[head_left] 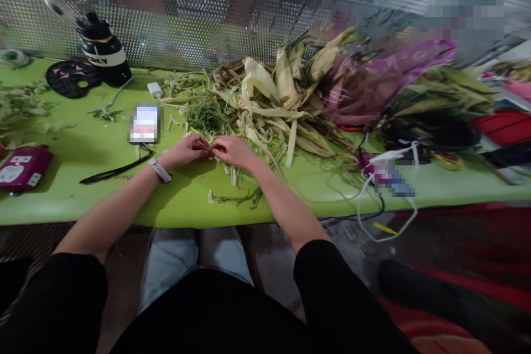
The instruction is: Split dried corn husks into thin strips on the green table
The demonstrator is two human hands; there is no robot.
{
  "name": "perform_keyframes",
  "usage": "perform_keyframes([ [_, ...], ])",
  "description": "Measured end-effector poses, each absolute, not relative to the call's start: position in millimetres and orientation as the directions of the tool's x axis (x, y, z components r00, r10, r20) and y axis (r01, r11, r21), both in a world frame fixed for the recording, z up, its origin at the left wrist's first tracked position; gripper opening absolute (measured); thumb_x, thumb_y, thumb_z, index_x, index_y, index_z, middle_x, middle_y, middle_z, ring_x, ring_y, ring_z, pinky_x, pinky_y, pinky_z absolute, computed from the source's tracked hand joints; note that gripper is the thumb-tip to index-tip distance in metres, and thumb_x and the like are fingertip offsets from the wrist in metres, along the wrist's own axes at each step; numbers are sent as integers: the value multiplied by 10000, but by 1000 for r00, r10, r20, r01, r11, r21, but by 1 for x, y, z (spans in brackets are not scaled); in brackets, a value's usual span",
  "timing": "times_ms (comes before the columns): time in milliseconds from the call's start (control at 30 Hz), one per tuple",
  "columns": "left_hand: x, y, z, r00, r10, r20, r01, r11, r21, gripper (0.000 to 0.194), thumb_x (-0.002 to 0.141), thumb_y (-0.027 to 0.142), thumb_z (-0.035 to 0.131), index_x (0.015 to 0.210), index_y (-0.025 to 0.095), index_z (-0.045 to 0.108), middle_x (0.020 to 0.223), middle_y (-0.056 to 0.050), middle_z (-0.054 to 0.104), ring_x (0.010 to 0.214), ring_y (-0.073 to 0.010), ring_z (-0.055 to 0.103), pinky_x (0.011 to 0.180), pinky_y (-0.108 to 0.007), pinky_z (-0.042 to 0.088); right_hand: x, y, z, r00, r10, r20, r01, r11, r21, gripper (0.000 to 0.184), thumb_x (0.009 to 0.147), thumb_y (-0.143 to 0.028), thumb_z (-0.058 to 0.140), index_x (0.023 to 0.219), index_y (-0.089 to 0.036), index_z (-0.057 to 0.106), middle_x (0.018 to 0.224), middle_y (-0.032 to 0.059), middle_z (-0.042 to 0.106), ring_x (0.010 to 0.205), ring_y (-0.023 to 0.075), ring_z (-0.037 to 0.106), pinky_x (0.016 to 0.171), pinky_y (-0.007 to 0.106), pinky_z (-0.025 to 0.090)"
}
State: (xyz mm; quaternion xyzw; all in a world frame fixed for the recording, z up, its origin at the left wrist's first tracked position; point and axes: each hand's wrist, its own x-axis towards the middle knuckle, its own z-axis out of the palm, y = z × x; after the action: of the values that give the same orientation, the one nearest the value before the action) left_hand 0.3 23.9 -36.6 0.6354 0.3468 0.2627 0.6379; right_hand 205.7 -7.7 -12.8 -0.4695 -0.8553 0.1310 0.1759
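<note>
My left hand (189, 150), with a pale watch band at the wrist, is closed in a pinch near the middle of the green table. Right beside it, my right hand (230, 150) pinches too, and the fingertips of both almost meet. Between them runs a thin plant strip (203, 145), too small to make out well. Just beyond the hands lies a tangled heap of fine green strands (204, 115). Dry corn husks (265, 113) spread behind and to the right, and a few shreds lie under my fingers.
Left of the hands lie a phone (144, 124) and a black strap (118, 170). A black bottle (103, 50) stands at the back, and a magenta power box (25, 167) sits far left. Rightward are a purple plastic bag (365, 88) and a white cable (360, 215) over the table edge (199, 221).
</note>
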Motion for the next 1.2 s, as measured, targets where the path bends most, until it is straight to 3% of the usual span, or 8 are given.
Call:
perform_keyframes([
  [167,0,28,-44,624,774,-111,65,90,994,316,758,209,783,954,140,545,886,-73,746,839,-164,727,845,-376,571,207,-10,-11,-509,845,165,775,533,-339,278,869,-252,579,1107,-160,691,981,74,723,850,196,626,730,294,407],
  [333,0,27,-42,620,774,-128,79,101,992,275,785,168,751,937,145,523,906,-88,739,851,-176,724,882,-412,559,205,-9,-12,-557,811,179,767,585,-264,246,896,-226,557,1075,-161,713,1017,85,732,903,210,643,792,318,415],
  [733,1,23,-39,618,777,-123,69,102,992,265,803,175,741,952,141,524,903,-88,725,840,-177,720,841,-391,570,203,-10,-13,-540,820,188,776,572,-265,184,907,-231,564,1003,-169,708,1024,83,730,908,203,642,820,322,414],
  [967,-1,25,-40,634,768,-93,191,-39,981,220,854,213,685,990,140,529,898,-81,725,803,-160,703,824,-390,562,202,-15,-11,-518,832,199,793,554,-253,175,913,-230,560,1002,-169,698,1026,74,722,867,191,630,742,291,403],
  [1200,-1,28,-44,687,727,-10,182,-159,970,202,865,206,650,1019,147,533,946,-89,720,829,-170,691,788,-355,548,199,-20,-10,-502,841,205,808,540,-237,167,923,-238,564,998,-172,698,1045,76,712,890,192,629,690,284,385],
])
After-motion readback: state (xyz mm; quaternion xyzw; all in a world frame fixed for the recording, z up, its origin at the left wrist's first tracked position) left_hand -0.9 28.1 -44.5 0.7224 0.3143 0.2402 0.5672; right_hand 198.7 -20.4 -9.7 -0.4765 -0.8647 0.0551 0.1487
